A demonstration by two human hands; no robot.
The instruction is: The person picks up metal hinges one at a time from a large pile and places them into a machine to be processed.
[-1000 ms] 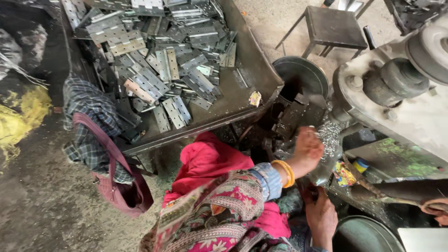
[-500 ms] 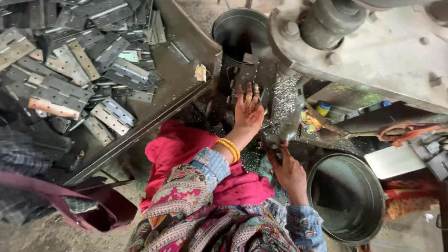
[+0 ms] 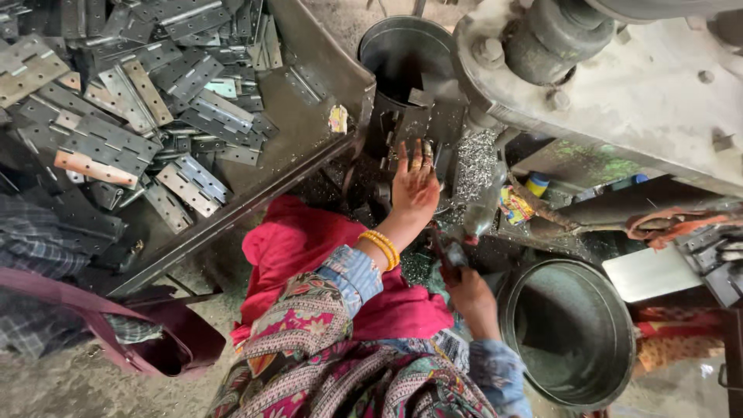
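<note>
Left hand [image 3: 414,186] lies with the fingers stretched out and spread, flat on the dark metal piece [image 3: 410,128] at the machine, and it grips nothing that I can see. Half a second before, this hand was already at the same place with fingers spread; it has hardly moved, only the camera came a little closer and turned, so the tray now fills more of the left side. Right hand [image 3: 470,298] is closed around a dark handle [image 3: 445,259], as it was before, just beside the rim of the round metal tub [image 3: 576,329].

Around the hands: a big metal tray [image 3: 309,116] on the left carries a heap of flat steel hinges [image 3: 116,139]. Behind the left hand stands a dark round bucket [image 3: 402,50]. Shiny metal shavings [image 3: 474,159] lie just beside the fingers, on the right of them. The grey body of the machine [image 3: 642,85] hangs over the upper right and covers what is behind it. A red cloth [image 3: 298,240] lies over the lap, and yellow bangles [image 3: 381,246] are on the left wrist.

What the left palm presses on is hidden under the hand. The lower end of the handle is lost in shadow, and I cannot tell what it joins. The tub is cut by the bottom edge, and the tray by the left edge.
</note>
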